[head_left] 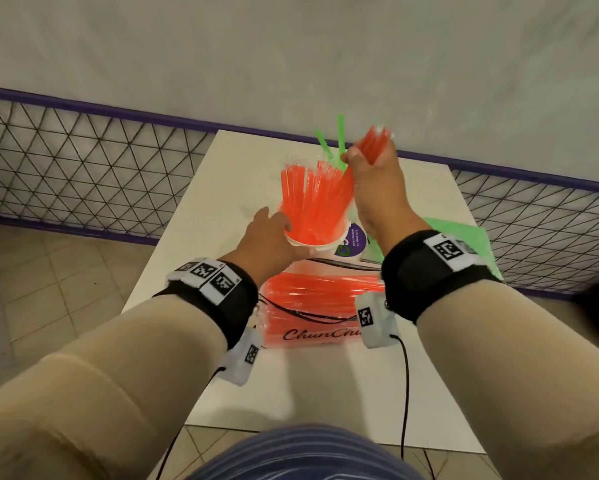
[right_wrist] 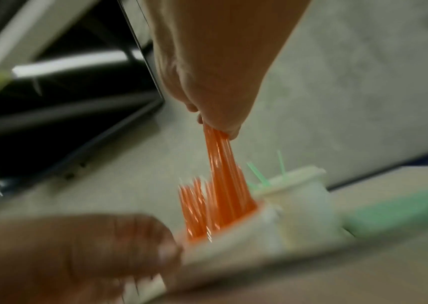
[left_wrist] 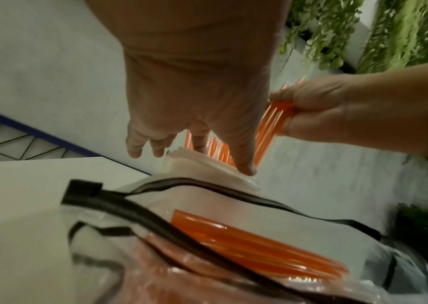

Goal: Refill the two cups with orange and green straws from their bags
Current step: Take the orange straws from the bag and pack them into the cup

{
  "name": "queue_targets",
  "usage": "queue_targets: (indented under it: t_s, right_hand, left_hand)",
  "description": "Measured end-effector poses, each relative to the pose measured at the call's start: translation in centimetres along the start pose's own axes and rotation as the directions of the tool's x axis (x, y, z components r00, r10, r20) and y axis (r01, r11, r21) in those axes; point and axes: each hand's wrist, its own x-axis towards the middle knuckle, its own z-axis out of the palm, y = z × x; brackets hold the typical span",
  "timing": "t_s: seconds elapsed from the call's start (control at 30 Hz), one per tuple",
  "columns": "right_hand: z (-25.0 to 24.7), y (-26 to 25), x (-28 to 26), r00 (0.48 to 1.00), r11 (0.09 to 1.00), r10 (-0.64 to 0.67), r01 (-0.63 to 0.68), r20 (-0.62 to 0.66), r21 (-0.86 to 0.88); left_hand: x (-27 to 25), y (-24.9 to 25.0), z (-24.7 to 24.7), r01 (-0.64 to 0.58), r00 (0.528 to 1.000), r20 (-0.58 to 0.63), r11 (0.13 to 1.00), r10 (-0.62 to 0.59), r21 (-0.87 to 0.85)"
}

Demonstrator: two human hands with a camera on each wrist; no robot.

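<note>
A white cup (head_left: 312, 242) crammed with orange straws (head_left: 308, 199) stands mid-table. My left hand (head_left: 274, 233) holds it at the rim, thumb on the near side and fingers on the far left side (left_wrist: 197, 123). My right hand (head_left: 370, 174) grips a bundle of orange straws (head_left: 376, 140) above the cup, their lower ends down among the straws in it (right_wrist: 220, 164). A second white cup (right_wrist: 303, 197) right beside it holds a few green straws (head_left: 340, 136). The open clear bag of orange straws (head_left: 319, 299) lies just in front of the cups.
A flat bag of green straws (head_left: 464, 237) lies at the right, partly under my right wrist. The white table (head_left: 242, 161) is small, with edges close on every side. A purple-railed mesh fence (head_left: 83, 161) and a white wall stand behind. Wrist cables (head_left: 404, 393) hang over the near edge.
</note>
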Motion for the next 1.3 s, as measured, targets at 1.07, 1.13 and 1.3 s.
queue_targets:
  t_s: [1.07,1.13,1.3]
  right_hand:
    - [0.5,2.3,-2.4,0.998,0.936,-0.006,0.03,0.07,-0.35]
    - [0.8,0.9,-4.4,0.924,0.92,0.026,0.127,0.382,-0.37]
    - [1.6,2.7,-7.9,0.489,0.44,0.391,0.645,0.78,-0.625]
  left_hand:
    - [-1.6,-1.1,0.7,-0.095,0.931,-0.364,0.955,-0.014,-0.28]
    - [-2.5,-1.5,0.7,-0.106,0.907,-0.418,0.934,-0.05,-0.342]
    - [-3.7,-4.4,1.5,-0.015,1.0,0.011,0.982,0.017,-0.191]
